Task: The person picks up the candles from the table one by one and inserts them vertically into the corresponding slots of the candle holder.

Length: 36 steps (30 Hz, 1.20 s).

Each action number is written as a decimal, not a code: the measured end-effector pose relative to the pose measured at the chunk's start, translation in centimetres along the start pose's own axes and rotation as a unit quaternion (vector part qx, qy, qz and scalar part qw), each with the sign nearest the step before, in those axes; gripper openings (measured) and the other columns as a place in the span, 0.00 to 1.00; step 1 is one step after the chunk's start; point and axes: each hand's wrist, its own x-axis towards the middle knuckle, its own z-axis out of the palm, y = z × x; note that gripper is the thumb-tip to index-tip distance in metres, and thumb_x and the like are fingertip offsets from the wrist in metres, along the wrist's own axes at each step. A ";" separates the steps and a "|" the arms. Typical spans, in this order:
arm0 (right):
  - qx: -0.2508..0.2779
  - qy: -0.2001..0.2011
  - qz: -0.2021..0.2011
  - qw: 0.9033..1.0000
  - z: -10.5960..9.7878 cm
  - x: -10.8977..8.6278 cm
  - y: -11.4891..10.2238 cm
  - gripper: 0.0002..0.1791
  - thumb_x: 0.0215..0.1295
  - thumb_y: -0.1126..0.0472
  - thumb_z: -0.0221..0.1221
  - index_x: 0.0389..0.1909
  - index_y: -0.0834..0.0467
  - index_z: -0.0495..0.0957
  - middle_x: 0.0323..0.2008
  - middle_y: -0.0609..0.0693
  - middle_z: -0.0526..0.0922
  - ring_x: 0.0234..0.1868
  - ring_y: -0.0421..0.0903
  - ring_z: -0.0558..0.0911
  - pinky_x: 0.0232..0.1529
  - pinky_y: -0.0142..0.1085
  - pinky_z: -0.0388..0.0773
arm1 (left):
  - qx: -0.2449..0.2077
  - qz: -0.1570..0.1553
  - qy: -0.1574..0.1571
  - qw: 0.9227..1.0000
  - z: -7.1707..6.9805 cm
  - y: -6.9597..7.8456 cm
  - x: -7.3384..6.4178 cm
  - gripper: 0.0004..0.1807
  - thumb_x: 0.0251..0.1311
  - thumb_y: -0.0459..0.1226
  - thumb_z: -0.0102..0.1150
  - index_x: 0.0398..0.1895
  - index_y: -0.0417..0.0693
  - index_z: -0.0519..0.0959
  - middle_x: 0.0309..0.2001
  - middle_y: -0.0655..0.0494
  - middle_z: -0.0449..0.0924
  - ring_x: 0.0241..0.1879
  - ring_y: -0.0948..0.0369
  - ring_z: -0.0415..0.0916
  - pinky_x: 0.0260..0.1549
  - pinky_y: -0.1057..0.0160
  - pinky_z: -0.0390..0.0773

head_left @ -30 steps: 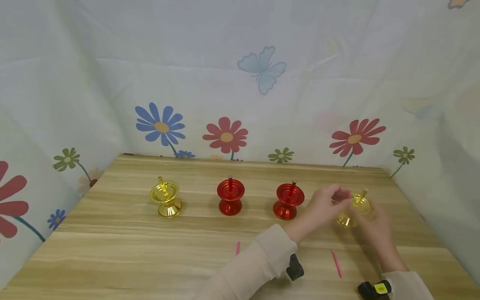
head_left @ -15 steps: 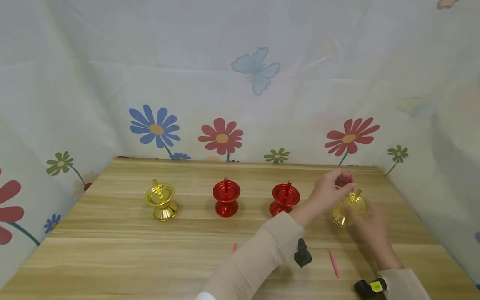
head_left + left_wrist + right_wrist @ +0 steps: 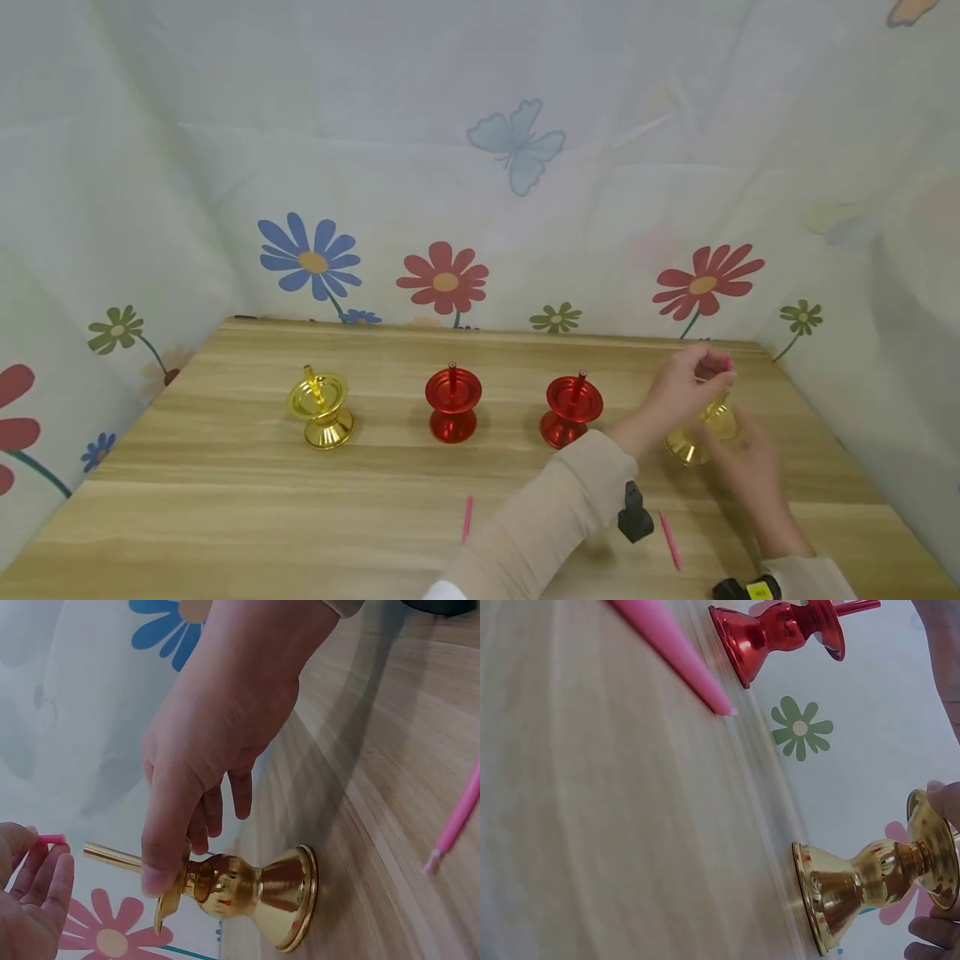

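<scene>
At the right of the head view my left hand (image 3: 686,387) pinches a thin pink candle (image 3: 729,362), mostly hidden by the fingers. In the left wrist view that candle (image 3: 51,839) shows between thumb and fingers, just above the upright tube of a gold candle holder (image 3: 281,900), apart from it. My right hand (image 3: 753,467) grips the same holder by its dish, the thumb pressing near the rim. In the right wrist view the gold holder (image 3: 840,889) has its flared base down at the table, its dish partly covered by fingers.
Two red candle holders, one central (image 3: 453,427) and one right of it (image 3: 562,429), and another gold candle holder (image 3: 328,431) stand in a row to the left. Two pink candles, one left (image 3: 467,518) and one right (image 3: 671,542), lie nearer. A flowered cloth (image 3: 360,167) hangs behind.
The left hand has lifted the candle up from between the two hands and shifted it right, over the holder's tube. The right hand stays on the holder.
</scene>
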 end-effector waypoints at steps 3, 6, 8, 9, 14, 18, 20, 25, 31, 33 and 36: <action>-0.008 -0.003 -0.011 1.000 0.0 0.1 0.1 0.42 0.63 0.48 0.60 0.68 0.71 0.56 0.64 0.73 0.63 0.65 0.69 0.63 0.59 0.63 0.62 | 0.006 0.006 -0.004 1.000 0.3 -0.2 0.1 0.08 0.60 0.32 0.60 0.42 0.40 0.78 0.39 0.51 0.84 0.32 0.76 0.75 0.35 0.85 0.71; -0.017 -0.002 -0.015 1.000 0.1 0.2 0.3 0.42 0.63 0.49 0.60 0.67 0.72 0.56 0.64 0.74 0.62 0.64 0.72 0.62 0.58 0.65 0.62 | -0.001 -0.007 -0.002 1.000 0.5 -0.5 0.1 0.07 0.60 0.32 0.61 0.41 0.40 0.78 0.38 0.51 0.84 0.32 0.77 0.74 0.34 0.85 0.71; -0.017 0.003 -0.022 1.000 0.1 0.2 0.3 0.41 0.63 0.49 0.60 0.66 0.72 0.58 0.63 0.74 0.64 0.63 0.71 0.63 0.57 0.65 0.62 | -0.009 -0.012 0.001 1.000 0.6 -0.6 0.1 0.07 0.60 0.32 0.61 0.41 0.40 0.78 0.38 0.51 0.84 0.31 0.76 0.74 0.34 0.84 0.72; -0.016 0.005 -0.024 1.000 0.1 0.2 0.3 0.41 0.63 0.50 0.60 0.66 0.73 0.58 0.63 0.74 0.64 0.63 0.71 0.64 0.57 0.65 0.62 | -0.010 -0.012 0.002 1.000 0.6 -0.6 0.1 0.07 0.60 0.32 0.60 0.41 0.40 0.78 0.38 0.51 0.84 0.32 0.76 0.74 0.34 0.84 0.72; -0.013 0.014 -0.040 0.999 0.0 0.1 0.5 0.38 0.62 0.53 0.61 0.64 0.74 0.60 0.61 0.75 0.65 0.62 0.71 0.65 0.56 0.65 0.64 | -0.002 -0.005 0.003 1.000 0.8 -0.7 0.2 0.07 0.61 0.32 0.59 0.41 0.41 0.78 0.39 0.52 0.84 0.32 0.76 0.74 0.35 0.84 0.71; -0.019 0.013 -0.036 0.999 0.0 0.1 0.5 0.39 0.62 0.53 0.61 0.64 0.74 0.60 0.61 0.76 0.64 0.62 0.71 0.65 0.56 0.64 0.64 | 0.006 -0.003 0.005 1.000 1.0 -0.7 0.2 0.07 0.62 0.32 0.58 0.42 0.40 0.78 0.40 0.52 0.83 0.34 0.75 0.76 0.36 0.85 0.71; -0.020 0.013 -0.031 0.999 0.0 0.0 0.5 0.39 0.62 0.53 0.61 0.65 0.74 0.59 0.61 0.76 0.64 0.61 0.71 0.65 0.56 0.64 0.64 | 0.009 -0.001 0.007 1.000 1.0 -0.7 0.2 0.07 0.62 0.32 0.58 0.43 0.41 0.78 0.41 0.52 0.83 0.35 0.75 0.76 0.36 0.85 0.71; -0.006 0.020 -0.043 0.999 0.3 0.0 0.4 0.36 0.62 0.55 0.61 0.63 0.74 0.62 0.60 0.75 0.66 0.61 0.68 0.66 0.55 0.63 0.65 | 0.023 0.004 0.010 1.000 0.9 -0.9 0.1 0.08 0.63 0.33 0.57 0.44 0.41 0.79 0.43 0.53 0.83 0.37 0.73 0.77 0.36 0.85 0.71; -0.011 0.009 -0.033 0.999 0.1 0.0 0.5 0.39 0.63 0.53 0.60 0.65 0.74 0.58 0.63 0.75 0.62 0.64 0.71 0.62 0.59 0.65 0.60 | 0.081 0.029 0.003 0.996 0.8 -0.6 0.2 0.11 0.64 0.33 0.56 0.49 0.43 0.79 0.45 0.55 0.83 0.40 0.73 0.78 0.36 0.87 0.69; -0.016 0.005 -0.022 1.000 0.0 0.0 0.4 0.41 0.63 0.52 0.60 0.66 0.73 0.56 0.64 0.75 0.60 0.65 0.72 0.60 0.60 0.66 0.59 | 0.100 0.041 -0.002 0.994 0.8 -0.5 0.3 0.11 0.65 0.33 0.55 0.49 0.44 0.79 0.45 0.56 0.82 0.40 0.74 0.78 0.36 0.87 0.69; -0.020 0.002 -0.012 1.000 -0.1 0.0 0.4 0.41 0.63 0.51 0.60 0.67 0.73 0.56 0.65 0.74 0.60 0.65 0.72 0.59 0.60 0.66 0.58 | 0.119 0.056 -0.012 0.991 0.7 -0.6 0.4 0.11 0.65 0.33 0.55 0.48 0.44 0.79 0.44 0.56 0.82 0.40 0.74 0.78 0.37 0.88 0.69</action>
